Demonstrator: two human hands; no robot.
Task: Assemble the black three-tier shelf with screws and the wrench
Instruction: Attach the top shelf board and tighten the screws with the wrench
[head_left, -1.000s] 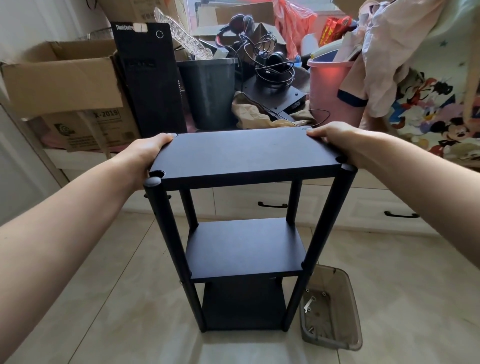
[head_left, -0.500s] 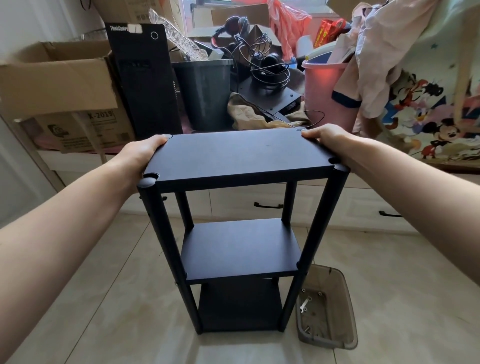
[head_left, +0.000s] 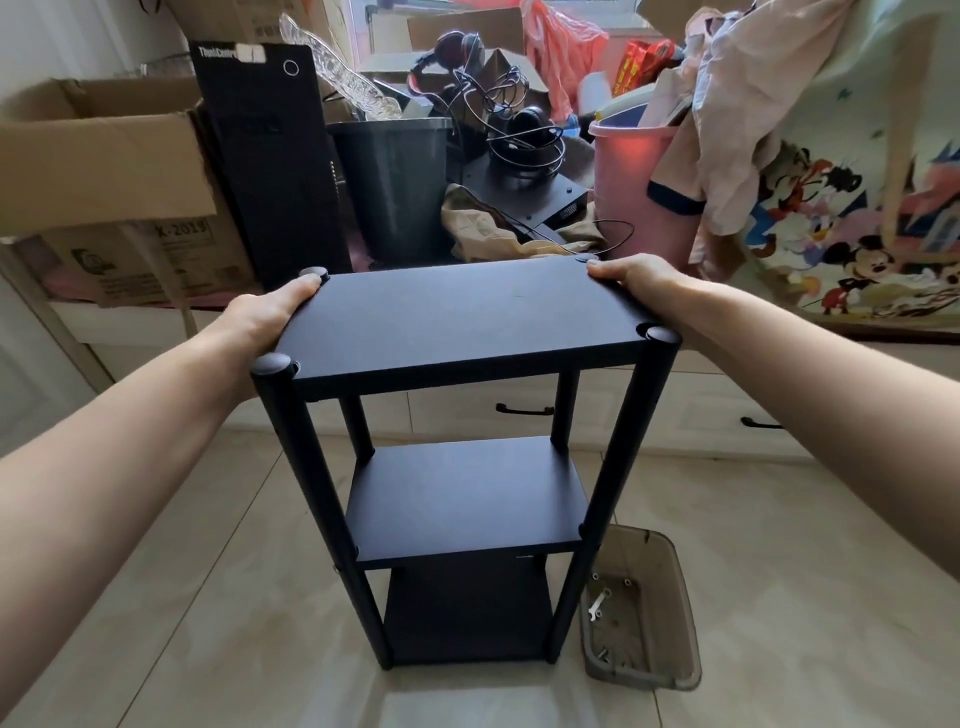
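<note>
The black three-tier shelf (head_left: 467, 317) stands upright on the tiled floor, with all three boards fixed between four round posts. My left hand (head_left: 260, 317) grips the left short edge of the top board, its fingertips near the far left post cap. At the far right corner my right hand (head_left: 634, 280) holds the board's right edge. A small silver wrench (head_left: 597, 607) and a few loose screws (head_left: 602, 656) lie inside a translucent brown bin (head_left: 685, 613) on the floor, just right of the shelf's foot.
A low white cabinet with dark handles (head_left: 524, 409) runs behind the shelf. It is piled with cardboard boxes (head_left: 104, 156), a black computer tower (head_left: 270, 156), a dark bucket (head_left: 395, 182), headphones, a pink tub (head_left: 639, 192) and clothes. Open tile floor lies left and right.
Both hands keep their hold on the top board. The shelf has shifted slightly in view, and the far left post cap now shows past my left fingertips.
</note>
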